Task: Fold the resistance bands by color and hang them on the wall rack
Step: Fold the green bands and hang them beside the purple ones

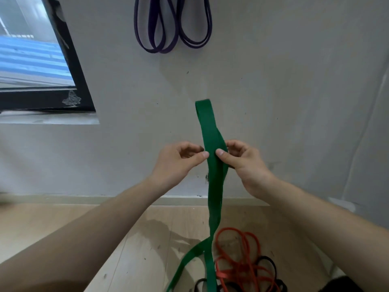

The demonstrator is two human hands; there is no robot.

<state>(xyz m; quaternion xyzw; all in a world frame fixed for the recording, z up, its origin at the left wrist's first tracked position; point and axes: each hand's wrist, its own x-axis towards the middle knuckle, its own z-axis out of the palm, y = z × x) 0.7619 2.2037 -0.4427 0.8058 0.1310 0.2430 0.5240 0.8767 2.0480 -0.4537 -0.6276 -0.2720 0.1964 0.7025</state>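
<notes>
While both hands hold it up before the wall, green band [212, 133]: doubled flat resistance band, standing upright; its folded end sticks up above the hands, and its layers hang down together, then part near the floor, one running down-left, the other straight down out of view.
Left hand [175, 162]: on the green band's left edge, thumb tip and curled fingers pinching that edge.
Right hand [242, 162]: on the green band's right edge, level with the left hand; thumb pressed on the band's front face, fingers curled behind it, grasping it.
Purple bands [152, 28]: hanging in loops on the wall, well above the green band's folded end and slightly to its left; what they hang from is out of view.
Red bands [242, 267]: tangled heap on the floor, just right of the green band's lower part.
Black bands [267, 258]: mixed into the same heap, partly under the red ones.
Wooden floor [136, 239]: beneath the green band's hanging layers.
Window [31, 60]: far left of the green band, dark-framed.
</notes>
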